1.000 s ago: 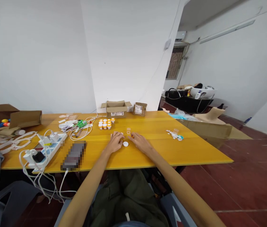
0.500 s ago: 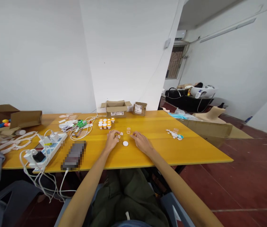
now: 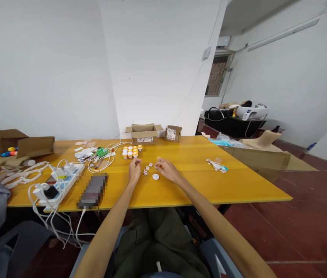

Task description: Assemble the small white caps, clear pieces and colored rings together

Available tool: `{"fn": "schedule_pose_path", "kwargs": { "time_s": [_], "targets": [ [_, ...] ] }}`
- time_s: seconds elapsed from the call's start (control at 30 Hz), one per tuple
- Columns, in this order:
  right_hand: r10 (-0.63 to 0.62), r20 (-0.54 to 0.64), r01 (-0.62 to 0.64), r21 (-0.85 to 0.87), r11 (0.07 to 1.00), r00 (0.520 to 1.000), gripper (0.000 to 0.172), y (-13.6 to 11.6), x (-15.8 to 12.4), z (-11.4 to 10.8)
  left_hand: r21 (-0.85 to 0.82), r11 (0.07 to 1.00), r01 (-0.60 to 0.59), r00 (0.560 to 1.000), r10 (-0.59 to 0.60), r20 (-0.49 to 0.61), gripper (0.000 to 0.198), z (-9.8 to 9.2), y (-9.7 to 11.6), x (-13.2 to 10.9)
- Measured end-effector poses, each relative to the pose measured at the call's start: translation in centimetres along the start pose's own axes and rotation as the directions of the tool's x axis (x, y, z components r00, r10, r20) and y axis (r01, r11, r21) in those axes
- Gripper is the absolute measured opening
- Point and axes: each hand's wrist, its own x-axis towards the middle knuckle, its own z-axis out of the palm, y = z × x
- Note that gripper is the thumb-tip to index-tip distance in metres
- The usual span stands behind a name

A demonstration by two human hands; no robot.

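Between left hand (image 3: 134,170) and right hand (image 3: 167,169): small white wheel-like pieces (image 3: 147,168), row slanting away rightward, far end by right fingertips; fingers curled, contents indeterminable.

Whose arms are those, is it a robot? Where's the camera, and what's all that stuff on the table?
No robot here: these are a person's bare arms, seen from a camera worn on their head, looking forward and down. The left hand and right hand are over a yellow-brown table. Between them are small white pieces and a round white disc. Farther back stand white-and-orange tubs and an open cardboard box. The fingers are too small to tell whether they hold anything.
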Motion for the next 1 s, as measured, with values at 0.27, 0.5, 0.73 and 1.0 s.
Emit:
{"fn": "schedule_pose_path", "kwargs": {
  "time_s": [0.27,0.5,0.73,1.0],
  "targets": [
    [0.021,0.332,0.042,-0.179,0.983,0.943,0.024,-3.6,4.0,-0.4,0.011,1.000,-0.011,1.000,0.010,0.016,0.026,0.1,0.4,-0.1],
    [0.039,0.486,0.173,-0.384,0.907,0.873,0.031,-6.1,3.8,-1.6,-0.002,1.000,0.015,0.998,-0.015,-0.053,0.028,0.3,0.8,-0.3],
    [-0.022,0.496,0.258,-0.413,0.873,0.868,0.031,-6.6,3.5,-1.5,0.024,1.000,0.014,0.998,-0.013,-0.060,0.029,0.5,0.7,-0.3],
    [0.043,0.485,0.181,-0.405,0.896,0.873,0.030,-5.4,3.6,-1.9,0.028,1.000,-0.012,0.999,0.013,-0.045,0.029,0.4,0.5,-0.3]
  ]
}}
